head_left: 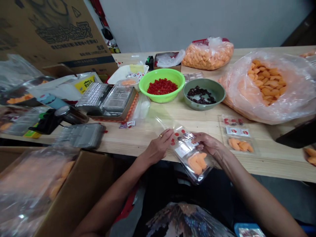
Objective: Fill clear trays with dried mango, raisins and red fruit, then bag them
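A clear plastic bag (178, 126) hangs tilted over the table's front edge with a compartment tray (183, 160) inside it. Orange shell-shaped pieces (197, 163) fill the tray's lower part; small white packets (182, 149) and red pieces (173, 141) lie higher up. My left hand (159, 147), a ring on one finger, pinches the bag's left edge near the red pieces. On the other side my right hand (206, 144) grips the bag and tray, its fingertips over the packets. To the right, another filled tray (238, 135) lies flat on the table.
Behind my hands stand a green basin (161, 98) of red pieces and a grey-green bowl (204, 106) of dark dried fruit. Large bags of orange pieces (268, 84) occupy the right. Stacked trays (116, 98) and a black tape dispenser (49, 121) sit left, above a cardboard box (74, 194).
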`<state>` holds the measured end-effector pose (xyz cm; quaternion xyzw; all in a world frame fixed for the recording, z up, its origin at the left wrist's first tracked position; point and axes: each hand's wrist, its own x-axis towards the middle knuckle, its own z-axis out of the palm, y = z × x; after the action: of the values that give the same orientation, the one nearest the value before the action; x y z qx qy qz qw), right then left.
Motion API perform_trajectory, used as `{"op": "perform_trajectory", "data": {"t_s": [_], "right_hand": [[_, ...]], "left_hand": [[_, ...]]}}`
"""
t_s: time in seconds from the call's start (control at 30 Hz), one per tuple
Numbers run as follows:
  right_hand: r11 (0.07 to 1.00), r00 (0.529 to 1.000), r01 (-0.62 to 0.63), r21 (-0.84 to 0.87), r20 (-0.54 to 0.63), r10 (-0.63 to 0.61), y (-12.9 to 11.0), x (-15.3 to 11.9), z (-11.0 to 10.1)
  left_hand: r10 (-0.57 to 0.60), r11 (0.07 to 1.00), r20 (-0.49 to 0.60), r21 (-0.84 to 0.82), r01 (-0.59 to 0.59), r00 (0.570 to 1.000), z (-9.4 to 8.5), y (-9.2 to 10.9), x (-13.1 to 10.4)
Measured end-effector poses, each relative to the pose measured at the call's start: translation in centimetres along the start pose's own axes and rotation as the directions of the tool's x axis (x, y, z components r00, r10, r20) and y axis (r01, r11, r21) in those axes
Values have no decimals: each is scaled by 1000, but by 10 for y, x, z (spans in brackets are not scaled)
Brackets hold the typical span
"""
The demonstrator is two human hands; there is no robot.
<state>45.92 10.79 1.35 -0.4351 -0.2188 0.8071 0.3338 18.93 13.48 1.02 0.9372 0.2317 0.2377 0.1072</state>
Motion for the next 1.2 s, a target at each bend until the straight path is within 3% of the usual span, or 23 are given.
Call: {"op": "perform_trajectory", "data": {"t_s": [0.1, 0.17, 0.27, 0.33, 0.43, 0.47, 0.53, 0.6, 0.67, 0.77, 0.87, 0.93, 1.03, 1.13, 1.2], "right_hand": [[999, 998, 48, 12, -52, -47, 3, 3, 11], [997, 991, 83, 6, -108, -82, 5, 6, 20], [985, 951, 170, -30, -257, -173, 9, 11, 31], [971, 907, 215, -102, -347, -237, 13, 16, 34], [883, 815, 198, -425, -429, -389, 19, 23, 35], [801, 780, 132, -584, -438, -447, 20, 24, 36], [547, 734, -90, -833, -426, -529, 21, 25, 40], [280, 733, -303, -911, -410, -542, 23, 24, 48], [52, 719, -400, -915, -349, -601, 24, 22, 55], [-285, 703, -337, -897, -38, -710, 26, 23, 61], [-494, 765, -114, -862, 242, -597, 25, 29, 59], [-514, 808, 43, -857, 332, -486, 23, 31, 57], [-411, 837, 238, -880, 401, -373, 23, 24, 56], [-254, 816, 415, -874, 480, -322, 30, 10, 59], [-183, 789, 501, -846, 533, -306, 35, -1, 63]], "left_hand": [[11, 1000, -87, -9, -12, 996, 11, 10, 2], [30, 997, -78, -71, -35, 997, 14, 14, 2], [44, 981, 17, -189, -40, 999, 10, 15, 1], [-1, 968, 112, -250, 29, 994, 2, 14, -2], [-92, 956, 299, -240, 168, 950, -11, 16, -6], [-111, 954, 363, -223, 201, 925, -13, 19, -7], [-151, 948, 451, -186, 258, 880, -12, 30, -9], [-233, 934, 463, -138, 330, 855, -4, 45, -11], [-343, 913, 398, -72, 402, 851, 8, 57, -13], [-391, 902, 294, -67, 426, 872, 22, 67, -15], [-378, 892, 217, -173, 417, 900, 25, 66, -17], [-423, 868, 130, -226, 442, 897, 25, 63, -17], [-524, 831, -10, -224, 508, 852, 28, 57, -18], [-557, 826, -83, -162, 540, 827, 30, 50, -17], [-524, 851, -108, -91, 517, 845, 32, 47, -18]]}}
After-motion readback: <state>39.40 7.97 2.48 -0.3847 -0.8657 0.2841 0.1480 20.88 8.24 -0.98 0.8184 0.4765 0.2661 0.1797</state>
